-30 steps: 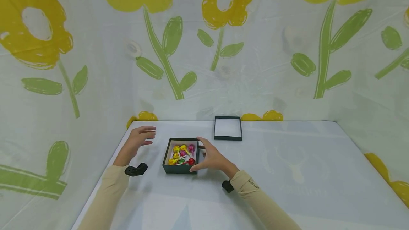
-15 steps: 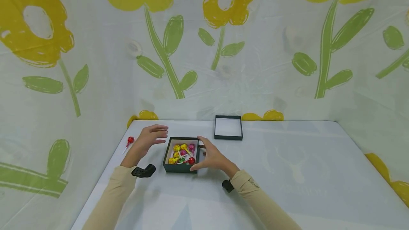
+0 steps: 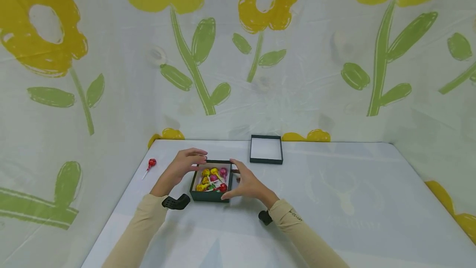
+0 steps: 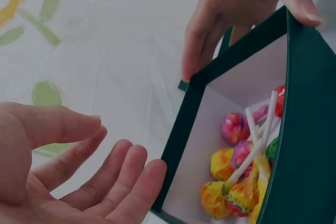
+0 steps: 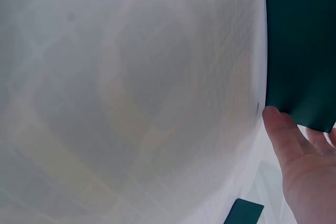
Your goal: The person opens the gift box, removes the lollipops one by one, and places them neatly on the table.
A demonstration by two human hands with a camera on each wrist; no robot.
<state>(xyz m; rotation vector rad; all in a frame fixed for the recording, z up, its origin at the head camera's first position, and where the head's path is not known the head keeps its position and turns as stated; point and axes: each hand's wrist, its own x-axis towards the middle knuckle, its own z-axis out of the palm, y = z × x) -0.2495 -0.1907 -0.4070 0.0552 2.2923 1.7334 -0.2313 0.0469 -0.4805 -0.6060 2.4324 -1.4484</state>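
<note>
A dark green box holding several lollipops in yellow, pink, red and green wrappers sits on the table. My right hand grips the box's right side, thumb at the near corner and fingers at the far one. In the right wrist view the thumb and fingers lie against the green wall. My left hand, fingers spread and bent slightly, hovers at the box's far left corner. The left wrist view has its fingertips right by the rim; whether they touch, I cannot tell. Nothing is in that palm.
A red lollipop lies alone near the table's left edge, its stick pointing toward me. The shallow lid, white inside with a dark green frame, lies at the table's back edge. A flowered curtain rises behind and on the left.
My left hand has moved rightward from the table's left side to the box, uncovering the red lollipop on the table. My right hand and the box have stayed in place.
</note>
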